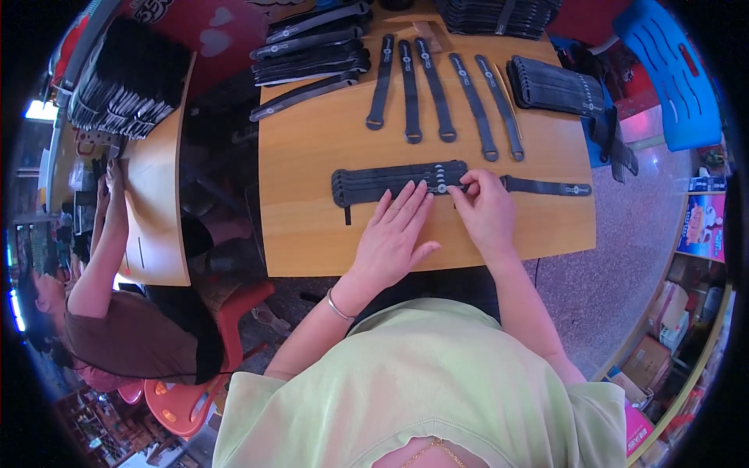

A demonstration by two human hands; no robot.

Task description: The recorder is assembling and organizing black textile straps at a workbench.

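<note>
A row of overlapping black straps [390, 181] lies across the middle of a wooden table [312, 234]. My left hand [396, 234] rests flat with its fingertips on the right part of that row. My right hand [485, 209] pinches the straps at their round ends, beside a single black strap [546, 187] stretching off to the right. Several more black straps [441, 93] lie side by side further back on the table.
Stacks of black straps sit at the back left [312, 47], back right [558, 87] and top [499, 15]. A second wooden table [160, 218] stands left, where another person [109, 312] sits on a red chair [183, 398]. A blue chair [671, 74] stands at right.
</note>
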